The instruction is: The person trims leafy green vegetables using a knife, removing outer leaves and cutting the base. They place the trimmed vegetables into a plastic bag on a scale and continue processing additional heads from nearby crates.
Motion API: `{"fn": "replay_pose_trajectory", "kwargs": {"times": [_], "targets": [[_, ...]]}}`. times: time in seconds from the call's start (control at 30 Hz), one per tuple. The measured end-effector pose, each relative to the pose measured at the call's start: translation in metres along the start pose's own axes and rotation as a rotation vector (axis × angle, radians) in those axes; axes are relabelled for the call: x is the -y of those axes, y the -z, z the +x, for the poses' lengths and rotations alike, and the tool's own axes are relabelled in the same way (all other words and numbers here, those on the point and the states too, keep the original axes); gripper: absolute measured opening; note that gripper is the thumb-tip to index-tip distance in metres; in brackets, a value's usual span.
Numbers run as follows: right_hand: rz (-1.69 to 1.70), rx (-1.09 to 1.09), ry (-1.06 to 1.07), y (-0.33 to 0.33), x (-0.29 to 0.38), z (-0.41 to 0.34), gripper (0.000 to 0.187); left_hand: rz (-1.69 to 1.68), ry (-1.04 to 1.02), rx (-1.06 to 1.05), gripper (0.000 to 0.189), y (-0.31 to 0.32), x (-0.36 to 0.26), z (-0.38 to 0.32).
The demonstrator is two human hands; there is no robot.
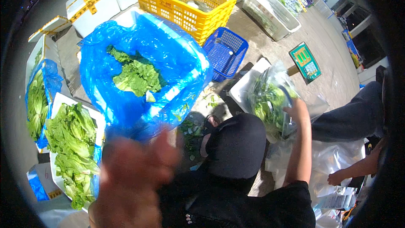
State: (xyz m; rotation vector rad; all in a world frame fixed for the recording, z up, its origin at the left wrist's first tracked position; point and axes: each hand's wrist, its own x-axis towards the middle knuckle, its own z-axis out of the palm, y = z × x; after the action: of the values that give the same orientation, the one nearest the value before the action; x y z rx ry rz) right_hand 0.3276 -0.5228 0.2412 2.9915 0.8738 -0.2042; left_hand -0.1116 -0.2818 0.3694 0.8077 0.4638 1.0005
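Note:
My left hand (136, 161) is a large blur close to the camera, below a blue plastic liner (177, 53). Its grip cannot be made out. Inside the liner lie several leafy lettuce pieces (137, 77). My right hand (297, 110) reaches out to a clear plastic bag (273, 72) of green leafy vegetables and grips its upper side. A dark blue curved strip (285, 94) runs by my fingers; what it is stays unclear. Under the bag, part of a white tray or platform (240, 90) shows. A green panel (305, 62) on a short post stands behind it.
Lettuce fills a white foam box (101, 123) at left. Beyond the liner are stacked yellow crates (202, 22), a blue basket (232, 55) and a pale crate (269, 22). At right, another person's leg (348, 114) and hand (337, 177) are beside clear plastic bags (329, 158).

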Motion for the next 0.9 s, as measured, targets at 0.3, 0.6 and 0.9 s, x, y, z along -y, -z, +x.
{"fn": "replay_pose_trajectory", "kwargs": {"times": [0.3, 0.6, 0.9], "targets": [[0.516, -0.299, 0.1, 0.103, 0.07, -0.092, 0.053, 0.644, -0.154, 0.107, 0.055, 0.16, 0.074, 0.147], [0.99, 0.28, 0.026, -0.035, 0.203, -0.006, 0.038, 1.322, 0.393, 0.197, 0.093, 0.193, 0.218, 0.203], [0.836, 0.429, 0.746, -0.034, 0.366, 0.058, 0.048, 1.942, -0.129, 0.498, 0.017, 0.149, 0.229, 0.163]]}}
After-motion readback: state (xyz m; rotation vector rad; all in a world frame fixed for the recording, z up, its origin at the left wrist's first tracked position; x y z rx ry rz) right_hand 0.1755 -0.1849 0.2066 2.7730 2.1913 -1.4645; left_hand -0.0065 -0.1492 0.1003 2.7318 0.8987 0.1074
